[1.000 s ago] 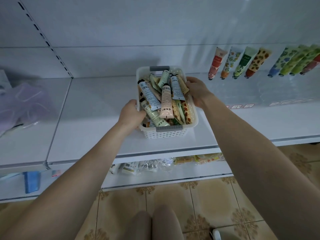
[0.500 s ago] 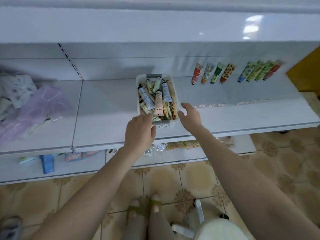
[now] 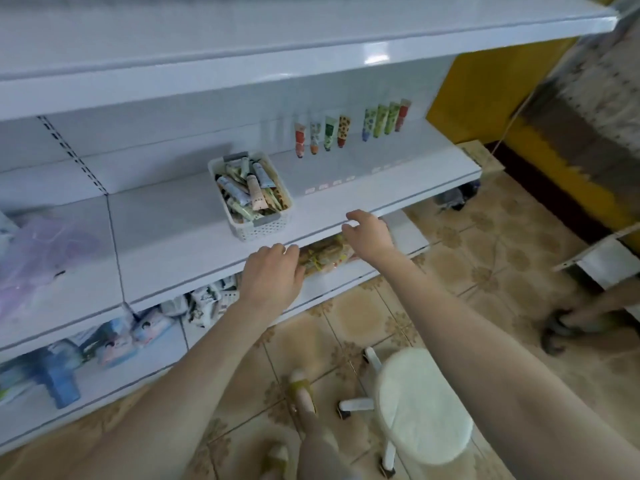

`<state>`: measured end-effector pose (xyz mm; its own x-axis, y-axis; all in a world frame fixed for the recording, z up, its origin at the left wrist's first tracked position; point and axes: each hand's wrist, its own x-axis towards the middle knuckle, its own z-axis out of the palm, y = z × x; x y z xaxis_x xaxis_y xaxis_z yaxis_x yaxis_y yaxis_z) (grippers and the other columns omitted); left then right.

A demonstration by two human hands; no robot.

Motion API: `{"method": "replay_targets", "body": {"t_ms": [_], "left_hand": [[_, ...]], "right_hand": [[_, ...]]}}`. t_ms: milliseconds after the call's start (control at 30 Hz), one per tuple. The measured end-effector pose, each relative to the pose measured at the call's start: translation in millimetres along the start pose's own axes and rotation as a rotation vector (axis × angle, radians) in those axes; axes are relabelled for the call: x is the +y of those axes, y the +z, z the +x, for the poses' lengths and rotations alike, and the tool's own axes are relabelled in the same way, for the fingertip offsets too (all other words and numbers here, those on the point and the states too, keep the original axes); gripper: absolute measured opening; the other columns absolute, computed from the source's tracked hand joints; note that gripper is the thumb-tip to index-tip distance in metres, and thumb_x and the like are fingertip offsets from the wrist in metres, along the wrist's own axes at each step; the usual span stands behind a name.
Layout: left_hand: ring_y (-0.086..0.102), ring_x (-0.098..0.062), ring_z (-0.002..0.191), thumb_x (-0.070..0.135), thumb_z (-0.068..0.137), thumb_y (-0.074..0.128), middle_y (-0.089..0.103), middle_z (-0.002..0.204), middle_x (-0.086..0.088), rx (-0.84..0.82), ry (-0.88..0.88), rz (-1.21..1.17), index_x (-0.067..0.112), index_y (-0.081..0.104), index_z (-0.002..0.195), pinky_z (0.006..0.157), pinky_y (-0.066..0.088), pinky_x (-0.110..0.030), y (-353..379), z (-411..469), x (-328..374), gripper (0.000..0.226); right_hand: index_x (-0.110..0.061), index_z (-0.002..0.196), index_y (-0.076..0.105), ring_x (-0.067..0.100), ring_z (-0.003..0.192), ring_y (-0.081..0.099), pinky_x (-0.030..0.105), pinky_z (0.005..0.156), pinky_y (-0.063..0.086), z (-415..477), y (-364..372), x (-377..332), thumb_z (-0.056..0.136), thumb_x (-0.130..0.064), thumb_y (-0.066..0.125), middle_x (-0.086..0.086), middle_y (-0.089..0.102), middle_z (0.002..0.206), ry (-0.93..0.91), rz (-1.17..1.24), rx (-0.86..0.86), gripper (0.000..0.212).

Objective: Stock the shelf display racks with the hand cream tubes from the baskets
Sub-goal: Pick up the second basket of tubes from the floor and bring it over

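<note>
Looking down at the shelf (image 3: 173,244) through the head cam, both hands are off the basket (image 3: 258,230) and neither is holding anything. The left hand (image 3: 272,278) hangs over the shelf's front edge with its fingers loosely curled and empty. I can't tell if it actually touches the edge. The right hand (image 3: 369,233) is just to the right of it, fingers relaxed and a bit spread, also empty.

The white basket sits on the shelf just beyond the hands, packed with hand cream tubes (image 3: 256,194) piled every which way. Further back and to the right, eight tubes stand in the clear rack (image 3: 346,168) against the back panel: a group of four (image 3: 322,135), then four more (image 3: 386,117) beside them.

There are small tags (image 3: 329,184) along the rack front, but honestly the writing is too blurred to read. Same with the tubes: I get colours and patterns, no brand.

Wrapped packets (image 3: 325,258) lie on the lower shelf, partly under the hands. A white stool (image 3: 422,403) stands on the tiled floor.
</note>
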<state>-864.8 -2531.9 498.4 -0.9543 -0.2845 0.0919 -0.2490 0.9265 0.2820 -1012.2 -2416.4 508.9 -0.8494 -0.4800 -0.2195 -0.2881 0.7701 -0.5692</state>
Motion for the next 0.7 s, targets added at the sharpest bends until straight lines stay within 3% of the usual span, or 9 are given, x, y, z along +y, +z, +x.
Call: {"method": "replay_targets", "body": {"t_ms": [133, 400, 700], "left_hand": [[0.056, -0.030, 0.102, 0.030, 0.095, 0.043, 0.062, 0.109, -0.009, -0.074, 0.144, 0.038, 0.011, 0.056, 0.117, 0.081, 0.041, -0.035, -12, -36, 34, 0.032], [0.056, -0.026, 0.098, 0.031, 0.097, 0.039, 0.061, 0.105, -0.006, -0.185, 0.520, 0.100, 0.012, 0.053, 0.110, 0.067, 0.031, -0.031, -12, -57, 138, 0.027], [0.055, -0.029, 0.102, 0.026, 0.095, 0.040, 0.059, 0.104, -0.008, -0.255, 0.902, 0.005, 0.012, 0.054, 0.105, 0.075, 0.039, -0.033, 19, -90, 284, 0.022]], "right_hand": [[-0.003, 0.125, 0.053, 0.032, 0.112, 0.055, 0.042, 0.091, 0.047, -75, -19, 29, 0.096, -0.022, 0.044, 0.014, 0.058, 0.124, 0.062, -0.031, 0.066, 0.036], [0.000, 0.120, 0.056, 0.031, 0.107, 0.058, 0.042, 0.088, 0.049, -206, -71, 114, 0.096, -0.020, 0.044, 0.016, 0.061, 0.119, 0.358, -0.089, 0.311, 0.034], [-0.002, 0.118, 0.058, 0.030, 0.110, 0.055, 0.040, 0.091, 0.047, -344, -121, 216, 0.095, -0.026, 0.046, 0.015, 0.060, 0.119, 0.752, -0.087, 0.510, 0.035]]}}
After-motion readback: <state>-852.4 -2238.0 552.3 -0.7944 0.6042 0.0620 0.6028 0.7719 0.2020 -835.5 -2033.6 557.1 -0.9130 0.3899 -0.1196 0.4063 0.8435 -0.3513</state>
